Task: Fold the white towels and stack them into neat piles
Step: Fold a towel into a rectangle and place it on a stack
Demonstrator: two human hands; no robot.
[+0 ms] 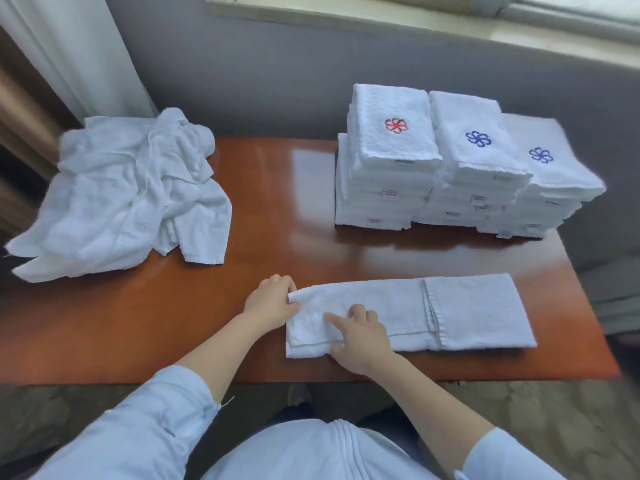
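1. Pinches limp, light towel [398, 306] by its end in left hand [272, 299].
2. Presses it under right hand [360, 336], fingers loosely extended, just beside left; stretches away rightward.
3. Probably sags when lifted; best gripped at both end corners.

A glossy reddish-brown wooden table [277, 188] stands against a grey wall [242, 71]. Above the wall runs a pale window sill [346, 19]. At the far left hangs a white curtain [69, 46], with a brown drape [20, 109] beside it. A mottled grey-brown floor [554, 410] shows below the table's near edge.
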